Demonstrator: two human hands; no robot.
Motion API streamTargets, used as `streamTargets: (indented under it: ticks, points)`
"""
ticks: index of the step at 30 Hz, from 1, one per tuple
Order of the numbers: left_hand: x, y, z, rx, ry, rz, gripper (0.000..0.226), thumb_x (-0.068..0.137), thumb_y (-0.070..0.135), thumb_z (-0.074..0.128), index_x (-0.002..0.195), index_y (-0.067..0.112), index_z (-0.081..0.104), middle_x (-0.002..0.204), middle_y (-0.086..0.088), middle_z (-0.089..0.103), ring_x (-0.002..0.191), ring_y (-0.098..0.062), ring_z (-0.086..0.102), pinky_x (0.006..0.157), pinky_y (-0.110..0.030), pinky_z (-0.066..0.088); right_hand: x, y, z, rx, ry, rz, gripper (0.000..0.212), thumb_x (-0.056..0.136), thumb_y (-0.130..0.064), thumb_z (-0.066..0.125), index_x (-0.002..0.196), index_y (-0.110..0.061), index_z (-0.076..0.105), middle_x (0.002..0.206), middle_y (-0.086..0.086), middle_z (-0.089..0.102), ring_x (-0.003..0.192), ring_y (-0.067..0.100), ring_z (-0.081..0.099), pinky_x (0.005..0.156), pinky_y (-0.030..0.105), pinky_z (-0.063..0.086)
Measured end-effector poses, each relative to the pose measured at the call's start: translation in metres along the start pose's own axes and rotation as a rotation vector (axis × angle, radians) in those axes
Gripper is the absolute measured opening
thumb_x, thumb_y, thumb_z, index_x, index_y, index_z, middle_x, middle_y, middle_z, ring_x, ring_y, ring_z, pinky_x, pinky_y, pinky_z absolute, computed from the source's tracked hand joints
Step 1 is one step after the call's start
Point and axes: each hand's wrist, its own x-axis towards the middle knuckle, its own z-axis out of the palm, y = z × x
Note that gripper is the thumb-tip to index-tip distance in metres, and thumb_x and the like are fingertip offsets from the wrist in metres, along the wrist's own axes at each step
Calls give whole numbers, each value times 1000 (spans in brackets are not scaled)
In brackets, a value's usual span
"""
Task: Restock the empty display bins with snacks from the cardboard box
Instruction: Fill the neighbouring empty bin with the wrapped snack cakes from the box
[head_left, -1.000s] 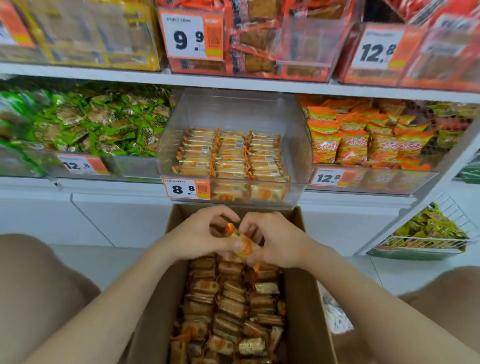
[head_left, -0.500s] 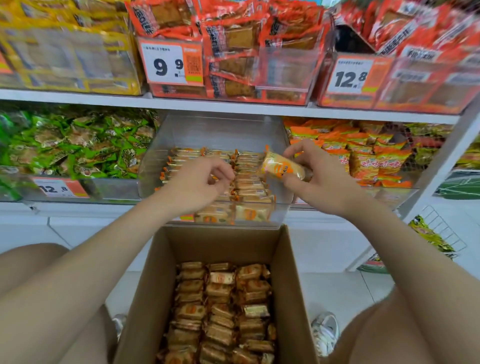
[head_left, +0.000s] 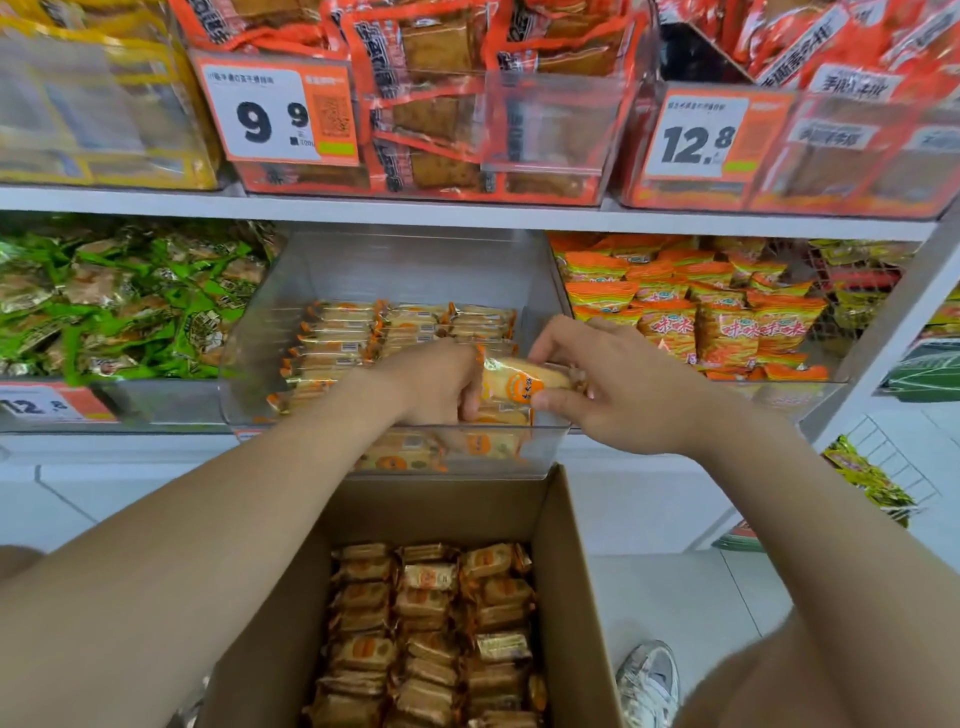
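Over the middle clear bin (head_left: 249, 364), both hands had come up from the cardboard box (head_left: 576, 571) a second back, so another load was going in. The right hand (head_left: 623, 389) had dropped lower, pinching a snack pack (head_left: 519, 382) between thumb and fingers just above the front-right row. The left hand (head_left: 431, 384) sat knuckles-up inside the bin, fingers curled onto the stacked packs (head_left: 343, 332) — holding one or just steadying them, I couldn't tell.
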Motion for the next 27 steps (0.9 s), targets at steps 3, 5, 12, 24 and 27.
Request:
streamTargets:
  ticks: [3,5,12,24,27]
  points:
    - [0,-7,7,7,66,-10,21,73,24,89,69,20,69,68,14,66,74,-7,66,56,-17,41,6,-5,5,-174,-45,-29,31,98,-41,66,122,-27,51,106,-9,58,102,17,46,84,36,29]
    - [-1,-11,10,-43,91,-14,24,71,30,91,68,18,71,62,14,65,66,0,62,53,-15,37,12,-10,12,-253,-97,-52,33,99,-40,65,122,-23,50,103,-1,62,98,22,52,81,38,35]
    - [-5,-23,10,-162,92,27,38,64,46,98,76,19,75,62,9,65,58,0,57,54,-20,39,30,-24,13,-61,-279,41,27,101,-27,66,117,-21,45,88,-5,58,73,6,52,58,32,33]
    - [-6,-26,-5,-285,-199,-68,30,76,51,91,93,30,78,79,18,72,76,-3,64,67,-21,46,37,-31,11,59,-200,165,25,94,-29,73,114,-22,59,98,-4,70,86,15,67,71,36,55]
    - [-7,-23,3,-315,-118,-8,22,76,43,93,93,31,85,79,23,73,78,6,64,69,-16,43,23,-24,0,28,98,160,25,86,-31,80,106,-23,67,94,-8,71,89,15,68,79,41,57]
